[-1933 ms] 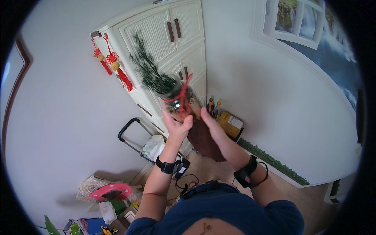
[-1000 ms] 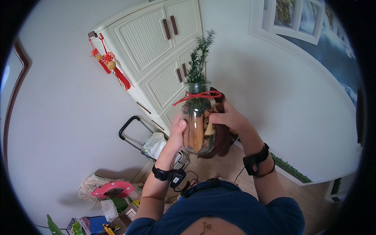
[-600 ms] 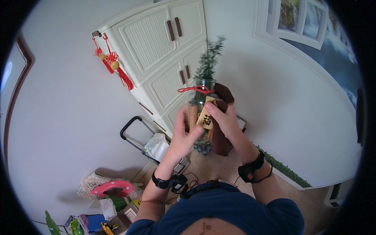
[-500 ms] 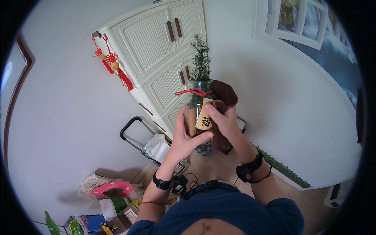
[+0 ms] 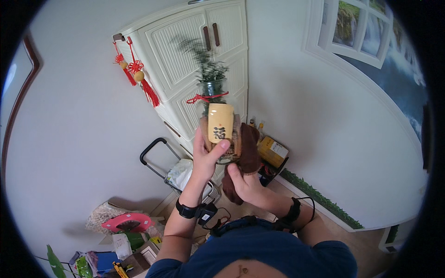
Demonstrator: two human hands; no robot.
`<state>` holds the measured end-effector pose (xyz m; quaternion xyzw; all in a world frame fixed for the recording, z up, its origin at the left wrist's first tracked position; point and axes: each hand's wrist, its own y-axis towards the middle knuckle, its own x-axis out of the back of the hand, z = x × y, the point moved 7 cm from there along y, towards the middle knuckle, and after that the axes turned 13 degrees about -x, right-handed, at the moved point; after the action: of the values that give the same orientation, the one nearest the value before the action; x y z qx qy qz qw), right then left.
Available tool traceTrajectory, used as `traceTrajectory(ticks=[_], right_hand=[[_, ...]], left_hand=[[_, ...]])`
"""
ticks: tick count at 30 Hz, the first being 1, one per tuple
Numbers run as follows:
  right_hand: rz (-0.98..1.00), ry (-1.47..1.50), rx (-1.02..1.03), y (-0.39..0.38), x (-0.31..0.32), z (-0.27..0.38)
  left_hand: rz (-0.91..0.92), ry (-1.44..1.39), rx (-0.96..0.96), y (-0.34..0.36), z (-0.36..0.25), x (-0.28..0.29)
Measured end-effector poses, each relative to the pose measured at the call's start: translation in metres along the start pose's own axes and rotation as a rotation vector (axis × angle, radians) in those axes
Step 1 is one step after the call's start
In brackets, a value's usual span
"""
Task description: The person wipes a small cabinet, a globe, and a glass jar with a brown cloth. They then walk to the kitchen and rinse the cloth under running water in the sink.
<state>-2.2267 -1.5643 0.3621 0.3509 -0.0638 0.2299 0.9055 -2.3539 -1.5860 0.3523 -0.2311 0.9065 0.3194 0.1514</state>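
In my left hand (image 5: 206, 155) is a clear glass vase (image 5: 214, 87) holding a green feathery plant (image 5: 207, 65), slightly blurred. A red cord (image 5: 207, 97) is tied round its neck. On the front of the glass sits a tan plaque (image 5: 220, 121) with a dark painted character; my left thumb presses near its lower edge. My right hand (image 5: 248, 185) grips a brown cloth (image 5: 249, 150) beside and under the vase's right side. Part of the cloth hangs below the vase. My right fingers are partly hidden behind the cloth.
Ahead stands a cream cabinet (image 5: 176, 51) with red tassel ornaments (image 5: 139, 76) on its side. A folding cart (image 5: 153, 155) carries a white bag. At right, a yellow box (image 5: 273, 152) sits near bottles. Lower left holds a pink fan (image 5: 127, 223) and assorted clutter.
The vase has moved left and its plaque now faces forward. My right hand has dropped from the plaque to the vase's base with the cloth, uncovering the yellow box.
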Motion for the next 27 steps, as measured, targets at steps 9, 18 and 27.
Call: traceTrajectory(ticks=[9,18,27], right_hand=[[0.256,0.803,-0.289,0.061,0.020,-0.016],[0.271,1.095,-0.756,0.027,-0.021,-0.043],[0.181,1.062,-1.105,-0.003,-0.033,-0.071]], left_hand=[[0.249,0.051,0.079,-0.025,0.003,-0.006],[0.016,-0.085,-0.029,-0.017,0.014,0.018],[0.027,0.281,-0.349,-0.007,0.015,0.021]])
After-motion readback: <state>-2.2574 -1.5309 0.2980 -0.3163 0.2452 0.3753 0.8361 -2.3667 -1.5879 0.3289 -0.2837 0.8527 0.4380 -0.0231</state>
